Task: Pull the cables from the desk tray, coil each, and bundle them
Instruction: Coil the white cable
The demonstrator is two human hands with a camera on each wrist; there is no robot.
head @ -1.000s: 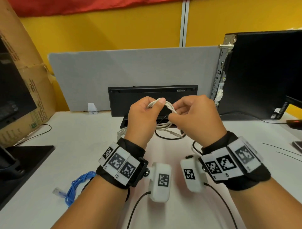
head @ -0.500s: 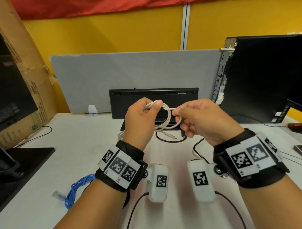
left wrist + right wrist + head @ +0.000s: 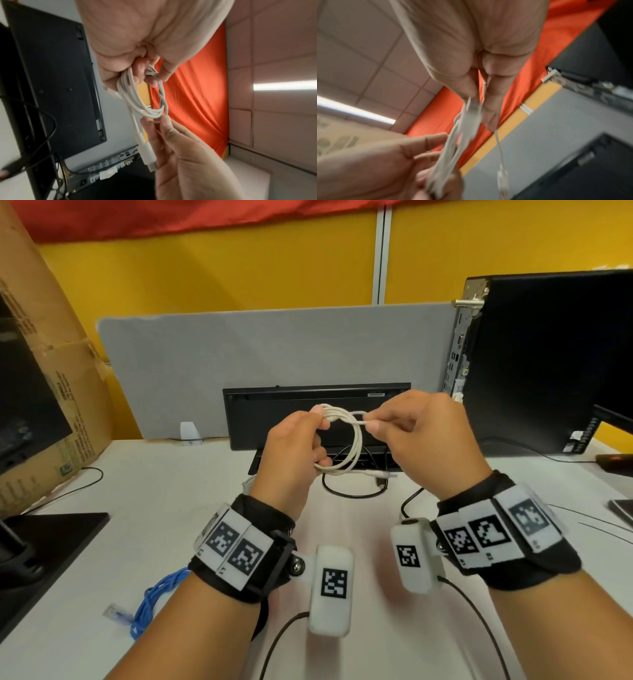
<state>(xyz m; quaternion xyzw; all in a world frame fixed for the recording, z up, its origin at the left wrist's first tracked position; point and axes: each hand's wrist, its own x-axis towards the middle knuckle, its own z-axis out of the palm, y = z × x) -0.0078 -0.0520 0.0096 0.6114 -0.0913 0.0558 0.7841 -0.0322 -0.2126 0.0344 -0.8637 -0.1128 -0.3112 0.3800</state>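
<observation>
A white cable (image 3: 356,446) hangs as a small coil above the desk, in front of the black desk tray (image 3: 274,419). My left hand (image 3: 318,422) grips the coil's top, with several loops running through its curled fingers (image 3: 137,73). My right hand (image 3: 371,424) pinches a strand of the white cable (image 3: 453,148) that is wound round the coil's top. One white plug (image 3: 147,152) dangles free below the coil. A coiled blue cable (image 3: 154,601) lies on the desk under my left forearm. A black cable (image 3: 352,493) loops out of the tray onto the desk.
A black computer tower (image 3: 548,354) stands at the right and a cardboard box (image 3: 44,371) at the left. A black monitor base (image 3: 44,542) sits at the near left. A grey partition (image 3: 274,347) closes off the back. A dark device (image 3: 621,508) lies at the right edge.
My right hand has moved right and away from the left, drawing the pinched strand out across the coil's top. The coil now hangs lower and wider from my left hand.
</observation>
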